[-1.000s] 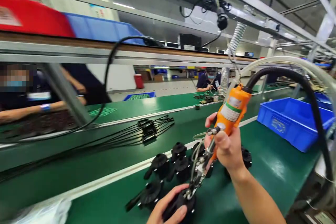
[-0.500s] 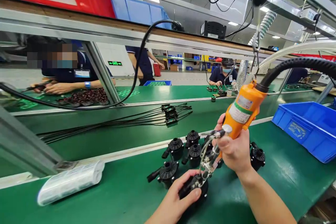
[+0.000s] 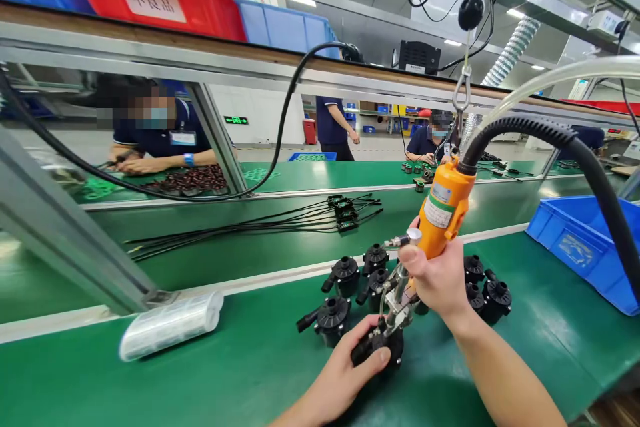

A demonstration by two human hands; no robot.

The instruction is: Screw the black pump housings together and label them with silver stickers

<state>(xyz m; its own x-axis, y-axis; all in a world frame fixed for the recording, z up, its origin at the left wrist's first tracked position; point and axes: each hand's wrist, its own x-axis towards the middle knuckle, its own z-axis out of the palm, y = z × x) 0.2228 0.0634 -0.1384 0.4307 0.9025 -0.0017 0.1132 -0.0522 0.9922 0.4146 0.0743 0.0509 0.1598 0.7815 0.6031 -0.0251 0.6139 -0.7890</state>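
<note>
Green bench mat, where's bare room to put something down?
Bare green bench mat lies between the clear plastic roll and the left hand gripping a black plastic pump housing, and again between the right forearm and the blue plastic bin. Crowded: the other pump housings around the right hand with its orange electric screwdriver.

Orange glossy plastic screwdriver body (image 3: pixel 443 210), bright metal nose (image 3: pixel 397 293); matt black plastic pump housings (image 3: pixel 333 315); smooth green bench mat (image 3: pixel 225 373); ribbed black rubber hose (image 3: pixel 565 147); glossy blue plastic bin (image 3: pixel 585 243).
</note>
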